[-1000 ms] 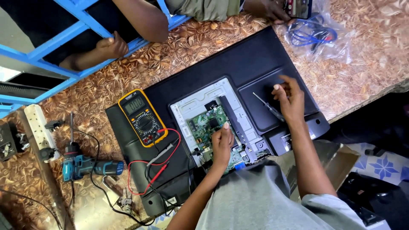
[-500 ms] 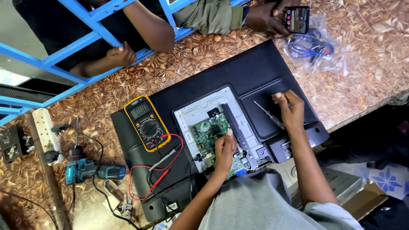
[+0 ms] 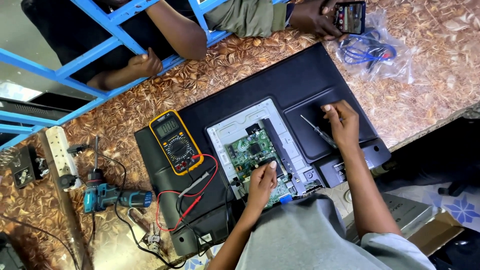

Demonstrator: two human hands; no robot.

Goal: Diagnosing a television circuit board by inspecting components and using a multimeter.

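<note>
A black flat television lies face down on the patterned table, its back cover off over a metal plate and a green circuit board. My left hand rests with its fingertips on the near edge of that board, holding nothing that I can see. My right hand lies on the television's black back to the right of the board and grips a thin screwdriver, whose tip points up and left.
A yellow multimeter sits on the television's left part, its red and black leads trailing beside it. A teal cordless drill and a power strip lie to the left. Across the table another person holds a phone near bagged blue cables.
The view has shifted slightly, bringing the other person's phone more into sight. My hands keep their places on the circuit board and the television's back.
</note>
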